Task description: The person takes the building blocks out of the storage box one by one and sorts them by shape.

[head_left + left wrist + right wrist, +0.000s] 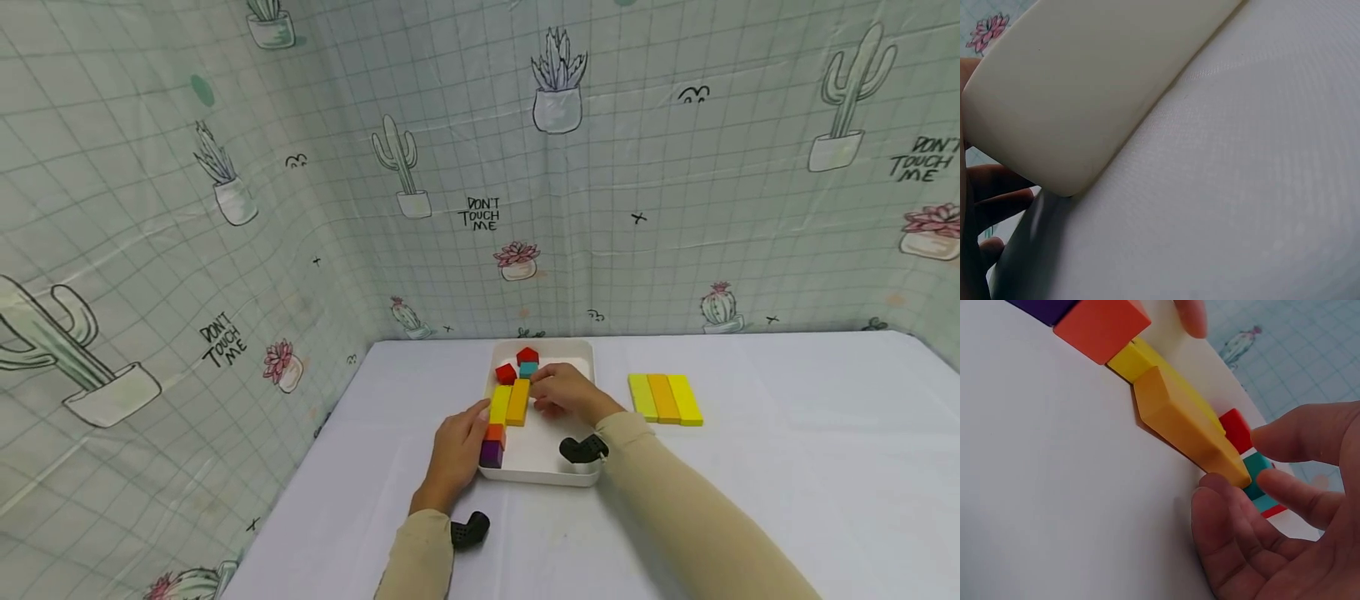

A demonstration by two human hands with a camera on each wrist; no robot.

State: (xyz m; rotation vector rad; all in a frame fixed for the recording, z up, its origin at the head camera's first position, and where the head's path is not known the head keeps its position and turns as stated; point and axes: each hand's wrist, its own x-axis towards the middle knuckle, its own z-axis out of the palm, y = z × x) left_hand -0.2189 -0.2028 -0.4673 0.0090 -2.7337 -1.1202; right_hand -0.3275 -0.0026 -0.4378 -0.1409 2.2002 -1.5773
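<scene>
A white tray holds several coloured blocks along its left side. My left hand grips the tray's left edge, with a fingertip over the rim in the right wrist view and fingers by the tray's corner in the left wrist view. Inside, my right hand touches the far end of an orange block with its fingers apart. Beside it lies a yellow block. A teal block sits right at my right fingertips. Nearer me are a red-orange block and a purple block.
Two red blocks, one pentagon-shaped and one with a pointed top, lie at the tray's far end. Right of the tray, a yellow-green slab, an orange slab and a yellow slab lie together on the white table.
</scene>
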